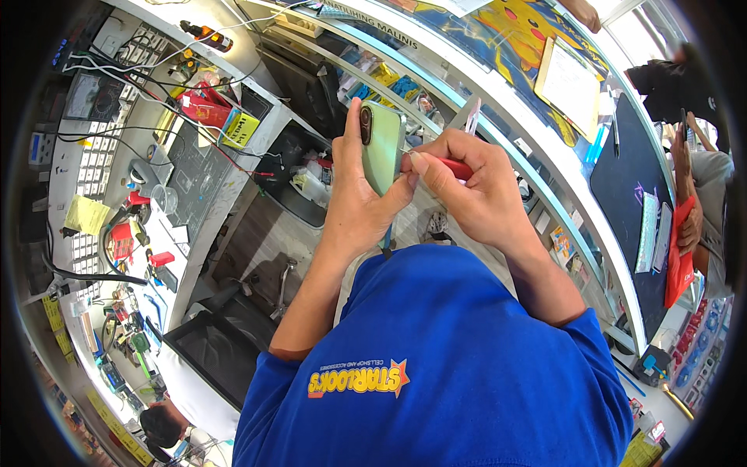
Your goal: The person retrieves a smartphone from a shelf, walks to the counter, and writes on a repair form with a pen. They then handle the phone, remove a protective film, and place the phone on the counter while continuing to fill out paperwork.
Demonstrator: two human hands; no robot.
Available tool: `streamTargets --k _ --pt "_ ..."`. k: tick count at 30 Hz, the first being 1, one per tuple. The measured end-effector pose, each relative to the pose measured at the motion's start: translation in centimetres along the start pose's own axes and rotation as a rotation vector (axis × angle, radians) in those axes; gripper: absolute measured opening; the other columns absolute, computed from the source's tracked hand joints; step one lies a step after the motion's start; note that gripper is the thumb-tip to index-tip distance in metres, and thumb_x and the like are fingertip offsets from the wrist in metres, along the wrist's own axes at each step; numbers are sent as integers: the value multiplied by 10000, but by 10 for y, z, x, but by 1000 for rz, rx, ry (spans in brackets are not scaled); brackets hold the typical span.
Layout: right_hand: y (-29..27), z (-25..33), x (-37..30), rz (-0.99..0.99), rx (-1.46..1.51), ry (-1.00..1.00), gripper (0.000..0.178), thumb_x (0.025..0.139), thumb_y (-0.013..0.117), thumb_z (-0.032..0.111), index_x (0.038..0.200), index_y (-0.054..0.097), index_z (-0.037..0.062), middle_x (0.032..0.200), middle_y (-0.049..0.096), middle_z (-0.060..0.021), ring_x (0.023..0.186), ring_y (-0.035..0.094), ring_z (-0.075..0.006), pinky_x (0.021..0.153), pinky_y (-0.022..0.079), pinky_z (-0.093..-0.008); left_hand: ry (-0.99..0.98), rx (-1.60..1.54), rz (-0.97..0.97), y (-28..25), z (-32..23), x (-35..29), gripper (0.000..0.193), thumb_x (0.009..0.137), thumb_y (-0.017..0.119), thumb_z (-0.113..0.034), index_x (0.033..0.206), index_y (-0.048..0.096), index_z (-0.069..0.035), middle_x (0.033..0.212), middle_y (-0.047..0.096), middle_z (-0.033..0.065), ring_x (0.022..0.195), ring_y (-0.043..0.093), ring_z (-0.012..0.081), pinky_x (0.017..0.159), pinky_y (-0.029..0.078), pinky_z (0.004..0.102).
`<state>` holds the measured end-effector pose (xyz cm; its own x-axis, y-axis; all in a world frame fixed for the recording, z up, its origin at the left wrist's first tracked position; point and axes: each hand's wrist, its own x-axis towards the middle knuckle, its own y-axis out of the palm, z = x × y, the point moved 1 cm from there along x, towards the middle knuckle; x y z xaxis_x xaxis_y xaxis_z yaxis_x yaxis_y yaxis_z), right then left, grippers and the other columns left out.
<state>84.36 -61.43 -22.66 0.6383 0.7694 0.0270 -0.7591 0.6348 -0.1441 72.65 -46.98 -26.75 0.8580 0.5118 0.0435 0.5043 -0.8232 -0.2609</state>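
A light green smartphone with a dark camera block at its top corner stands tilted in my left hand. The fingers and thumb of that hand grip it along its sides. My right hand pinches a slim tool with a red handle. A thin tip of the tool meets the phone's right edge, though the exact spot of contact is too small to make out. Most of the handle is hidden by my fingers.
To the left a workbench carries cables, tools and a yellow box. A glass-edged counter curves along the right, with a clipboard and a dark mat. Beyond it, a person's hand touches a red item. Another person is at lower left.
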Motion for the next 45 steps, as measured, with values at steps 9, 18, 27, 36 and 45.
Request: streamTargets --k 9,18,27,36,45 --pt "-3 29 -3 5 -422 -101 167 1001 710 124 993 727 -42 862 726 -146 775 697 -221 724 540 -356 162 362 -105 -8 -19 2 1165 798 868 -210 1694 145 -36 1293 489 239 1230 499 384 1003 512 463" --pt "8 28 5 -47 -616 -307 103 946 726 83 924 709 -16 750 663 -178 697 657 -360 645 504 -440 47 376 -188 -17 -34 -4 1129 792 890 -221 1700 228 -101 1361 484 225 1285 506 394 1098 448 475" --pt "1 14 -4 148 -678 -147 313 983 709 292 1118 720 10 898 719 -211 923 698 -415 817 561 -503 -40 12 -136 -24 37 4 916 898 769 -261 1648 287 -49 1264 541 177 1174 582 292 935 538 405" --pt "-44 -16 -37 -75 379 170 430 1100 643 372 1349 631 21 1120 724 -62 995 627 -103 898 532 -312 -96 -479 181 64 -38 19 560 1146 449 -391 1540 489 5 1498 563 99 1405 511 213 1188 375 368" --pt "-188 -12 -72 -494 80 71 314 1073 667 287 1170 677 -11 891 733 -75 791 645 -106 710 535 -326 -15 -512 542 186 -106 124 431 1065 672 -187 1439 617 20 1159 678 26 988 591 89 910 490 264"
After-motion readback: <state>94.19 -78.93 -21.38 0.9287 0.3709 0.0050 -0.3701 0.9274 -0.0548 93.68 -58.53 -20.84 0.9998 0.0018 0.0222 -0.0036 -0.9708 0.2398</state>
